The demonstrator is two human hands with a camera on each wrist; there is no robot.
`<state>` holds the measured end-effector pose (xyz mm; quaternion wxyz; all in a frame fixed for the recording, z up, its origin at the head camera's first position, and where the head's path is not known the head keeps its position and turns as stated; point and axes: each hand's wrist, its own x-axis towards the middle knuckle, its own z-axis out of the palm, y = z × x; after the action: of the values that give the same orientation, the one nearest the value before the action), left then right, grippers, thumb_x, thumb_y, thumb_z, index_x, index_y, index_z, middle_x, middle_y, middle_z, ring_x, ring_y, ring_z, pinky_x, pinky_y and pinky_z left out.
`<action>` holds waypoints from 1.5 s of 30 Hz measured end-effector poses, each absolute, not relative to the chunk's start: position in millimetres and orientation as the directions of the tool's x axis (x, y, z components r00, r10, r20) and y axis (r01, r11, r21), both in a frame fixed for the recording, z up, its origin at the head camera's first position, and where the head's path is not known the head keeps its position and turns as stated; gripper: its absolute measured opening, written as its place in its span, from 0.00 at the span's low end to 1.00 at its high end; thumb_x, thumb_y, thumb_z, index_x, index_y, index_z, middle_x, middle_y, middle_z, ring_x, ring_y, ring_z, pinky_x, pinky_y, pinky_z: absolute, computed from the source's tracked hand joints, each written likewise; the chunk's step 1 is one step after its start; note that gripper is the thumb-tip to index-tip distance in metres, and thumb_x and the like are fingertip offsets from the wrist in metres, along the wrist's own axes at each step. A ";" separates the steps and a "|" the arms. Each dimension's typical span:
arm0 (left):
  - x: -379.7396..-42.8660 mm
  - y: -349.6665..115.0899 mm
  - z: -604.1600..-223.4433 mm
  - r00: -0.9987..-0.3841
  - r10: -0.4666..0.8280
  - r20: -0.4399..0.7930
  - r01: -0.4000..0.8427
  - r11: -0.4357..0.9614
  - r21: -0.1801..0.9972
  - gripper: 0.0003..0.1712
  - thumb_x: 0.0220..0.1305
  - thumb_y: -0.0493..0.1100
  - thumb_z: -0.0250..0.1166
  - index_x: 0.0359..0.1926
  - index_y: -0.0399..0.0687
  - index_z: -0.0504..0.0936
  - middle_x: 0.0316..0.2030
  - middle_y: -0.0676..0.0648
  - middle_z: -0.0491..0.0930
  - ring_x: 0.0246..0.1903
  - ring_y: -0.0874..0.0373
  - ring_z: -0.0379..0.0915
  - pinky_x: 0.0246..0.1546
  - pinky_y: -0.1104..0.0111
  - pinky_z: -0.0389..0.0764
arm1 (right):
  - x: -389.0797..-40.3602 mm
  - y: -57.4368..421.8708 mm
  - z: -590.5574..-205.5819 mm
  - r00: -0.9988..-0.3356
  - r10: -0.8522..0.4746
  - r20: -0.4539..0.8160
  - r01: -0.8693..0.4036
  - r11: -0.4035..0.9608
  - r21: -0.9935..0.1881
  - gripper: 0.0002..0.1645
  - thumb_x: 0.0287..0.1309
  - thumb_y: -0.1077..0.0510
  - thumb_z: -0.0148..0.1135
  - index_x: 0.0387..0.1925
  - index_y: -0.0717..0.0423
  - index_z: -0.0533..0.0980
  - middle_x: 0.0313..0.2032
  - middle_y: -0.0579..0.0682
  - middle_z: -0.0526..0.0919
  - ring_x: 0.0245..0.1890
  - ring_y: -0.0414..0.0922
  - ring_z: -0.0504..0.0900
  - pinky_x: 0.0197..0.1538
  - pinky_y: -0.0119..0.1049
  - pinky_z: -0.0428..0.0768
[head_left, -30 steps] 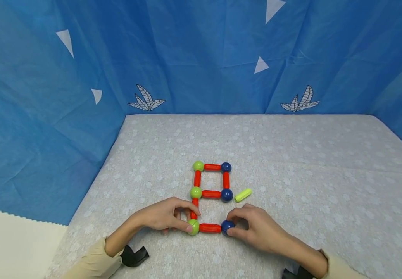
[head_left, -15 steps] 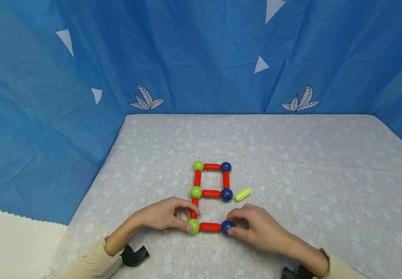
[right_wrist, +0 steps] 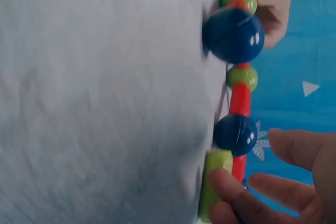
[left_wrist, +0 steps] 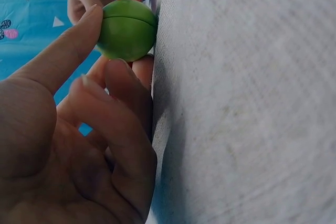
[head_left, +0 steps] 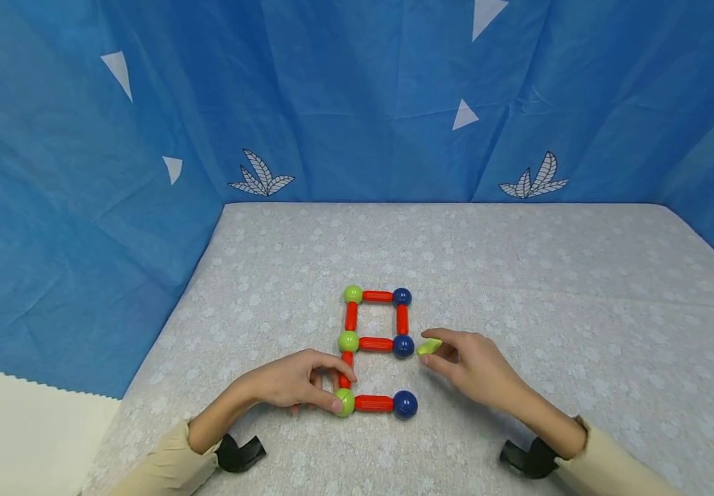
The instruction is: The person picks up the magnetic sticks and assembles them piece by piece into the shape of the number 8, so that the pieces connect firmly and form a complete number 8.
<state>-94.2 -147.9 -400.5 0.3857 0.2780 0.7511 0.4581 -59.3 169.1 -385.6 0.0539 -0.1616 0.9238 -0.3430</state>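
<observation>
Head view: left hand (head_left: 291, 382) at the near left corner of a flat rod-and-ball figure, thumb and fingers (left_wrist: 113, 85) curled round the near green ball (head_left: 344, 402) and pinching it against the desk (head_left: 549, 275). Same pinch plain in the left wrist view, ball (left_wrist: 127, 30) between thumb and fingertips. Right hand (head_left: 474, 365) up beside the middle blue ball (head_left: 403, 346), thumb and forefinger closing on the loose yellow-green rod (head_left: 429, 346); in the right wrist view, fingertips (right_wrist: 231, 192) touching the rod (right_wrist: 214, 182), pinch loose, other fingers relaxed. Rod lying on the desk just right of the middle blue ball, near it but whether touching, cannot tell.

Figure laid flat near the desk's middle: closed square of red rods (head_left: 377, 297) at the far end with green balls on the left corners and blue on the right, far blue ball (head_left: 401, 297) at the top right. Below it, one red rod down the left side to the near green ball, another red rod (head_left: 372, 404) running right to the near blue ball (head_left: 405, 404), free of both hands. Right side between middle and near blue balls open.

Blue cloth (head_left: 357, 96) with white leaf and triangle prints behind and to both sides. Cream sleeves and dark wrist straps at the bottom edge.
</observation>
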 end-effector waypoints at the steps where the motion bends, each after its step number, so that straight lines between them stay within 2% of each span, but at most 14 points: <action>1: -94.1 -147.8 -400.7 -0.547 0.772 -0.323 0.064 0.423 0.904 0.18 0.60 0.45 0.73 0.52 0.55 0.83 0.16 0.51 0.73 0.09 0.62 0.62 0.09 0.73 0.68 | -60.9 170.2 -386.3 -0.942 -0.335 0.006 -0.258 0.714 -0.651 0.22 0.61 0.54 0.68 0.55 0.59 0.80 0.28 0.36 0.82 0.27 0.33 0.77 0.30 0.33 0.76; 5: -93.7 -147.5 -401.3 -0.543 0.778 -0.316 0.064 0.414 0.908 0.18 0.60 0.44 0.73 0.52 0.54 0.83 0.16 0.48 0.73 0.09 0.62 0.62 0.09 0.73 0.68 | -65.6 173.3 -389.4 -0.942 -0.334 -0.028 -0.238 0.727 -0.644 0.21 0.61 0.54 0.68 0.53 0.61 0.80 0.28 0.38 0.81 0.27 0.35 0.75 0.31 0.33 0.75; 12: -93.8 -147.9 -400.7 -0.544 0.776 -0.319 0.057 0.414 0.908 0.18 0.60 0.44 0.73 0.52 0.54 0.83 0.15 0.48 0.73 0.09 0.62 0.62 0.09 0.73 0.68 | -68.0 175.8 -391.2 -0.929 -0.367 -0.044 -0.257 0.727 -0.637 0.08 0.62 0.56 0.66 0.42 0.53 0.84 0.23 0.38 0.76 0.24 0.38 0.71 0.27 0.34 0.71; 14: -93.9 -148.0 -400.6 -0.546 0.774 -0.321 0.056 0.416 0.908 0.18 0.60 0.44 0.73 0.52 0.54 0.83 0.16 0.49 0.73 0.09 0.62 0.62 0.09 0.73 0.68 | -68.6 176.2 -391.8 -0.921 -0.386 -0.044 -0.273 0.724 -0.634 0.08 0.63 0.56 0.66 0.41 0.52 0.84 0.23 0.38 0.76 0.23 0.38 0.70 0.26 0.34 0.70; 23: -94.0 -147.8 -400.6 -0.549 0.770 -0.327 0.052 0.421 0.905 0.18 0.60 0.44 0.73 0.52 0.54 0.83 0.16 0.48 0.73 0.09 0.61 0.62 0.09 0.73 0.68 | -65.7 175.5 -393.2 -0.910 -0.414 -0.030 -0.295 0.696 -0.654 0.09 0.64 0.56 0.64 0.43 0.53 0.85 0.24 0.37 0.76 0.23 0.36 0.70 0.26 0.32 0.70; 35: -94.2 -148.5 -400.8 -0.549 0.765 -0.336 0.039 0.425 0.904 0.18 0.60 0.45 0.73 0.51 0.55 0.83 0.15 0.48 0.72 0.09 0.62 0.62 0.09 0.73 0.68 | -45.7 160.4 -386.8 -0.866 -0.500 -0.019 -0.312 0.570 -0.760 0.16 0.67 0.48 0.62 0.48 0.53 0.84 0.31 0.34 0.80 0.31 0.37 0.75 0.35 0.33 0.76; 45: -93.8 -148.0 -401.4 -0.547 0.764 -0.341 0.036 0.429 0.903 0.17 0.60 0.45 0.73 0.51 0.54 0.83 0.15 0.47 0.72 0.10 0.61 0.62 0.09 0.73 0.68 | -44.7 155.8 -388.1 -0.854 -0.519 -0.048 -0.305 0.573 -0.760 0.18 0.67 0.47 0.61 0.50 0.53 0.83 0.32 0.34 0.80 0.32 0.36 0.76 0.35 0.33 0.76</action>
<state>-93.8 -148.0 -401.4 0.3935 0.2675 0.7480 0.4627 -44.7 155.8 -388.1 0.1342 -0.2350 0.8767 -0.3976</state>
